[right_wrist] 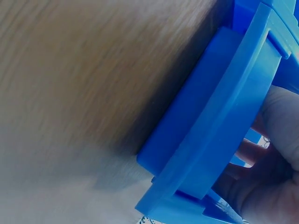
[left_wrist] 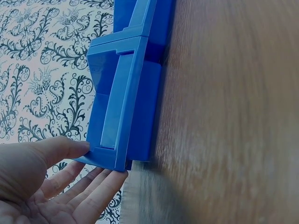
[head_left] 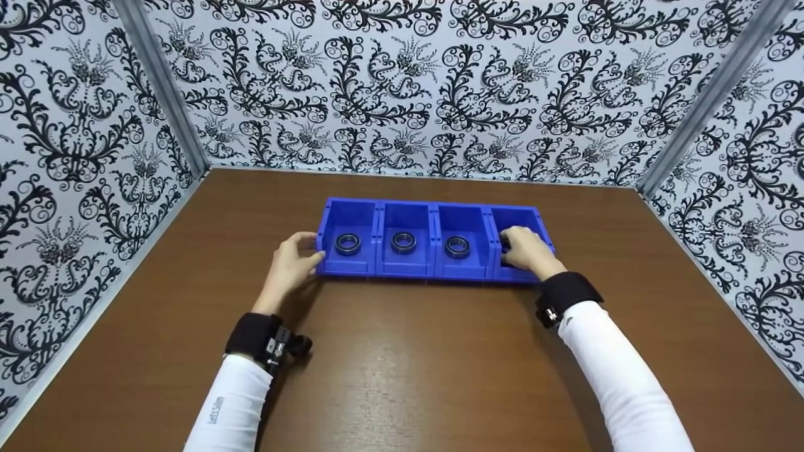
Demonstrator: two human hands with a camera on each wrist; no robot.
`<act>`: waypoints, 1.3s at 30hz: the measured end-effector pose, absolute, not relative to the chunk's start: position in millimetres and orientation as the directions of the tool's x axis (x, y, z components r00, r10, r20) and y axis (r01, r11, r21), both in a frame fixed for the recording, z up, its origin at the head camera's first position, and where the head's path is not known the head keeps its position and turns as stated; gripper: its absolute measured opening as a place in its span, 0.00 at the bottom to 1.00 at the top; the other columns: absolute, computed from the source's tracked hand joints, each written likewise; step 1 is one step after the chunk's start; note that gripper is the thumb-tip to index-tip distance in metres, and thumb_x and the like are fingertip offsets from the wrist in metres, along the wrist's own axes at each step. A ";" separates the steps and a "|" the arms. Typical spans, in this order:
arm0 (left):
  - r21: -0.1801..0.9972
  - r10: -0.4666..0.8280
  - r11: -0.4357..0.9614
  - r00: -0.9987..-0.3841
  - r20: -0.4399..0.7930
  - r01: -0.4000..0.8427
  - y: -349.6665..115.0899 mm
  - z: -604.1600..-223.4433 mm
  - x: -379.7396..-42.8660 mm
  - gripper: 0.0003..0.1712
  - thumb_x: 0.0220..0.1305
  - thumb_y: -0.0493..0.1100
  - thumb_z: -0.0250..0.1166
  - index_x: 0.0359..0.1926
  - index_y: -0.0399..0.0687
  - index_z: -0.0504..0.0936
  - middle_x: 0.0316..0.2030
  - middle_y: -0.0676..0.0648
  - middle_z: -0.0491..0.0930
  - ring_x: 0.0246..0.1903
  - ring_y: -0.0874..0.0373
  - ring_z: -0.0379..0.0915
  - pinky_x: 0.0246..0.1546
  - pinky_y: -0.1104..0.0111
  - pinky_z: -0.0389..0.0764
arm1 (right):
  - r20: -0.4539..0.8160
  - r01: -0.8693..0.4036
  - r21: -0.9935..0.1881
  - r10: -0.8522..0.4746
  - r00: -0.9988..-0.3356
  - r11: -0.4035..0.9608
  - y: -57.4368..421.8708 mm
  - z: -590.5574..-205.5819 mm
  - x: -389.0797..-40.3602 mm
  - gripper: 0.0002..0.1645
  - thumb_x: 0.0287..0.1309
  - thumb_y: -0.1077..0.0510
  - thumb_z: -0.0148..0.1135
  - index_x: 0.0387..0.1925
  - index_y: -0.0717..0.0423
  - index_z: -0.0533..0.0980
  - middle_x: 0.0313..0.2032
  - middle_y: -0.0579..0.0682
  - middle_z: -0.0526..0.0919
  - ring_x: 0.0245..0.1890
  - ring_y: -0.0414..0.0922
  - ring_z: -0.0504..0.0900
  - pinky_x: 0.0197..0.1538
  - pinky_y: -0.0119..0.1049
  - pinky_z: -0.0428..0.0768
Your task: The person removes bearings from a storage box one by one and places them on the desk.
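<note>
A blue row of joined bins (head_left: 402,269) stands on the table. Three of its bins each hold a ball bearing: the left bearing (head_left: 347,244), the second bearing (head_left: 403,242) and the third bearing (head_left: 456,247). My left hand (head_left: 293,263) pinches the row's left end wall, thumb (left_wrist: 70,148) at the rim and fingers (left_wrist: 100,193) along the outside. Reaching into the rightmost bin, my right hand (head_left: 526,250) has its fingers bent down beside a dark ring edge (head_left: 504,246). The hand covers most of that ring; I cannot tell whether the fingers grip it.
The brown table (head_left: 402,351) reaches toward me in front of the bins. Patterned panels (head_left: 402,94) wall it in at the back and both sides, with grey metal posts (head_left: 164,88) at the corners. Each wrist wears a black strap (head_left: 570,292) with a small camera.
</note>
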State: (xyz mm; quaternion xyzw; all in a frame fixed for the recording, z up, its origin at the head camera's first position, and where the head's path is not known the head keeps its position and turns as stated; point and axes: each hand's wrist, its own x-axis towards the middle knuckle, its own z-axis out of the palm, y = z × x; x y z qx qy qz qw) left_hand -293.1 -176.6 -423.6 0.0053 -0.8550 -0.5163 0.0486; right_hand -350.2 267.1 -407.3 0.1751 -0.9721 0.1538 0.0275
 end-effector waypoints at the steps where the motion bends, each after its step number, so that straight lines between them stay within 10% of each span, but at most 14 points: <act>1: 0.883 -0.058 0.468 -0.995 0.079 0.043 -176.6 -423.8 -293.3 0.26 0.73 0.33 0.63 0.68 0.29 0.72 0.62 0.28 0.77 0.55 0.39 0.81 0.42 0.66 0.87 | 0.110 -0.349 -0.290 -0.332 -0.937 0.891 267.2 -407.1 -349.9 0.20 0.52 0.66 0.68 0.46 0.74 0.82 0.45 0.73 0.84 0.52 0.71 0.82 0.56 0.67 0.78; 39: 0.883 -0.038 0.465 -0.995 0.096 0.067 -177.2 -423.8 -292.2 0.26 0.73 0.33 0.64 0.68 0.28 0.72 0.61 0.27 0.77 0.60 0.35 0.78 0.45 0.61 0.88 | 0.099 -0.339 -0.275 -0.324 -0.941 0.900 269.6 -378.2 -344.0 0.29 0.49 0.66 0.63 0.56 0.72 0.81 0.55 0.72 0.83 0.58 0.66 0.79 0.62 0.64 0.77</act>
